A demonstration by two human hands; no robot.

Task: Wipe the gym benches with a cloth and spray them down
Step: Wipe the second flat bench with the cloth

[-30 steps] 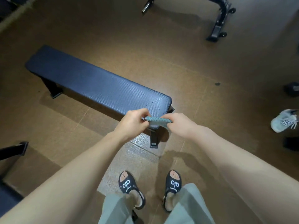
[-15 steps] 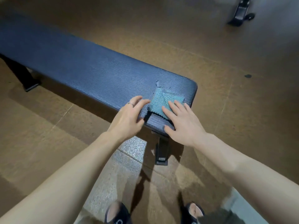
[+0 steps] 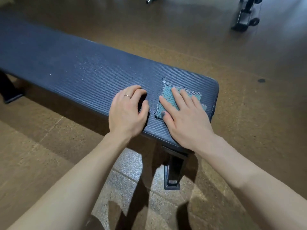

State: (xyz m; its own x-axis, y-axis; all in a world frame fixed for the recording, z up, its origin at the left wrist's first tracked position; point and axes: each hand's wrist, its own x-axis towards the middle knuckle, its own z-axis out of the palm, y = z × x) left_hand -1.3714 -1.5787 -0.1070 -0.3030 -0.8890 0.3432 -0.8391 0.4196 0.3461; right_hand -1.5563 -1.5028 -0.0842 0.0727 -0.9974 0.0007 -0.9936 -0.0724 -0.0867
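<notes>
A long dark blue padded gym bench (image 3: 79,70) runs from the far left to the middle of the view, with fine droplets on its surface. A folded teal cloth (image 3: 167,101) lies flat near the bench's right end. My right hand (image 3: 186,120) presses on the cloth with straight, spread fingers. My left hand (image 3: 127,112) rests on the bare pad just left of the cloth, fingers loosely curled, a ring on one finger, holding nothing. No spray bottle is in view.
The bench's black leg (image 3: 172,173) stands on the floor below my right wrist. Brown rubber flooring surrounds the bench, with a speckled grey patch (image 3: 126,176) under me. Another black equipment frame with small wheels (image 3: 247,15) stands at the far right.
A second ago both hands held the folded cloth in the air. It was laid on the bench, and my left hand has since let go and slid left onto the pad.
</notes>
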